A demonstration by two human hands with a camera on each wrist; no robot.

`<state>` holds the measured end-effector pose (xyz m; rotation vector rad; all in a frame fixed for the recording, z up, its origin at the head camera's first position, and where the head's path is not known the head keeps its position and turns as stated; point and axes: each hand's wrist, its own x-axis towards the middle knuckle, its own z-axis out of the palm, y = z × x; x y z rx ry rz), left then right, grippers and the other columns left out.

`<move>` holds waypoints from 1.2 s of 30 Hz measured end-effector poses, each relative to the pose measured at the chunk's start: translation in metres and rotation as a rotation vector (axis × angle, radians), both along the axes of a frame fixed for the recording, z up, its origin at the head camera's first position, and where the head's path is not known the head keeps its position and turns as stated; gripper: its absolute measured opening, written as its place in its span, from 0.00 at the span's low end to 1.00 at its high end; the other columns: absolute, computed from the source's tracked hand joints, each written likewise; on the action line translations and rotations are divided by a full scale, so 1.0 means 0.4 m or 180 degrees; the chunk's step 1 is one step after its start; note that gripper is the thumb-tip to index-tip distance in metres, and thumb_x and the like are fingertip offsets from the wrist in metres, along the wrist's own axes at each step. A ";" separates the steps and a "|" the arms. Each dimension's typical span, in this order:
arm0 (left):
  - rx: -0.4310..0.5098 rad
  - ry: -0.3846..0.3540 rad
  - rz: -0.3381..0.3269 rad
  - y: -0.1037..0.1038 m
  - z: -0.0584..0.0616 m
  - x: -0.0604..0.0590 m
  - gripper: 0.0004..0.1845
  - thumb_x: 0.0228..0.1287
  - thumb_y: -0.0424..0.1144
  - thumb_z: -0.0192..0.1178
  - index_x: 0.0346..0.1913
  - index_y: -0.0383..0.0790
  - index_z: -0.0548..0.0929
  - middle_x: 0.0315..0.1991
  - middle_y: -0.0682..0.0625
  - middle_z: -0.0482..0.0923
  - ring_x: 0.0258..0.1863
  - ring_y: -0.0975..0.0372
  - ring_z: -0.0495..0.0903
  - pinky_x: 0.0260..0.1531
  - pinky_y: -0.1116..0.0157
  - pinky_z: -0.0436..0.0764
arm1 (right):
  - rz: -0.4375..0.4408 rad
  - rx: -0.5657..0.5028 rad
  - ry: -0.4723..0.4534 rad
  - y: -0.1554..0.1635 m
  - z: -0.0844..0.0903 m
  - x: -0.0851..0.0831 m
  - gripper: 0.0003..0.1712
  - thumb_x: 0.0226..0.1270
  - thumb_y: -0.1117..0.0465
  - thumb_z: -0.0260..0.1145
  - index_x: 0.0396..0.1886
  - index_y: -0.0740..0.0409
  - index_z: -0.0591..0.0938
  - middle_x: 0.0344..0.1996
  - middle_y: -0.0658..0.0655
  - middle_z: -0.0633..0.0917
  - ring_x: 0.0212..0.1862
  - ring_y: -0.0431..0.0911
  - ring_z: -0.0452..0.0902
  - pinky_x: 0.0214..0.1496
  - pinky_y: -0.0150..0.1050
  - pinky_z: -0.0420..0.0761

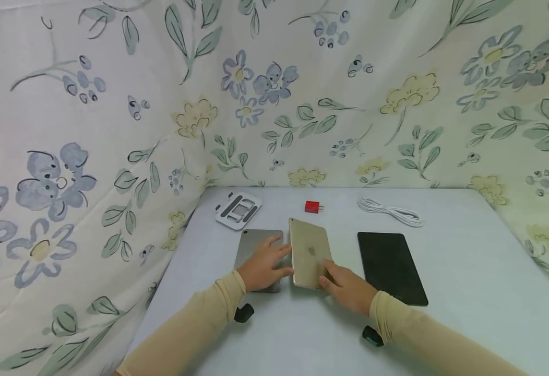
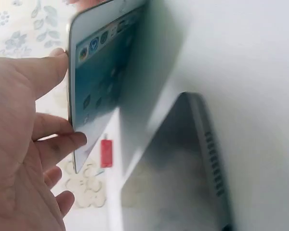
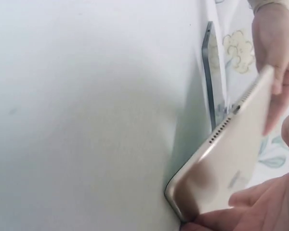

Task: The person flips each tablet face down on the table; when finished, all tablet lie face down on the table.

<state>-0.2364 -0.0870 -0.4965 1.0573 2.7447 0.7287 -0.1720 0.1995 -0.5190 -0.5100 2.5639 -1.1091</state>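
A gold tablet (image 1: 308, 250) stands tilted, its apple-marked back toward the head camera and its left edge raised off the table. My left hand (image 1: 266, 265) pinches that raised edge; in the left wrist view, a fingertip laps onto the lit screen (image 2: 103, 67) full of app icons. On the opposite side, my right hand (image 1: 347, 286) holds the lower right edge, with fingers at the corner in the right wrist view. A grey tablet (image 1: 255, 245) lies flat, partly hidden beneath my left hand. Beyond my right hand is a black tablet (image 1: 389, 266), flat on the table.
At the back of the white table (image 1: 467, 250) are a white folding stand (image 1: 239, 210), a red charger plug (image 1: 312, 207) and a bundled white cable (image 1: 389, 210). Floral cloth (image 1: 274, 136) hangs behind and along the left.
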 end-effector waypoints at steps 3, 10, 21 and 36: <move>-0.0258 -0.0019 -0.0004 0.015 -0.022 -0.003 0.40 0.78 0.57 0.64 0.78 0.32 0.71 0.77 0.42 0.71 0.83 0.43 0.51 0.78 0.38 0.53 | -0.0174 0.0229 0.0038 0.011 0.003 0.005 0.46 0.87 0.42 0.55 0.86 0.68 0.54 0.82 0.67 0.61 0.82 0.63 0.56 0.80 0.61 0.58; -0.0492 -0.0282 0.0135 0.037 -0.062 0.000 0.42 0.79 0.64 0.57 0.80 0.34 0.70 0.78 0.43 0.69 0.84 0.45 0.48 0.78 0.37 0.51 | -0.0261 0.0539 0.0127 0.009 -0.008 0.013 0.45 0.85 0.41 0.57 0.84 0.67 0.60 0.80 0.69 0.66 0.80 0.63 0.60 0.79 0.62 0.60; -0.0532 -0.0362 0.0172 0.046 -0.064 0.006 0.43 0.82 0.66 0.48 0.80 0.32 0.68 0.79 0.42 0.67 0.81 0.49 0.57 0.77 0.47 0.63 | -0.0207 0.0809 0.0230 0.009 -0.003 0.016 0.43 0.84 0.40 0.57 0.82 0.66 0.66 0.79 0.68 0.66 0.80 0.64 0.62 0.79 0.63 0.62; -0.0854 -0.0103 0.0135 0.066 -0.068 0.029 0.46 0.82 0.67 0.45 0.79 0.27 0.67 0.80 0.38 0.63 0.79 0.46 0.60 0.77 0.50 0.63 | -0.0143 0.1074 0.0402 0.005 -0.007 0.030 0.44 0.84 0.38 0.57 0.82 0.66 0.66 0.80 0.69 0.66 0.79 0.65 0.62 0.78 0.61 0.64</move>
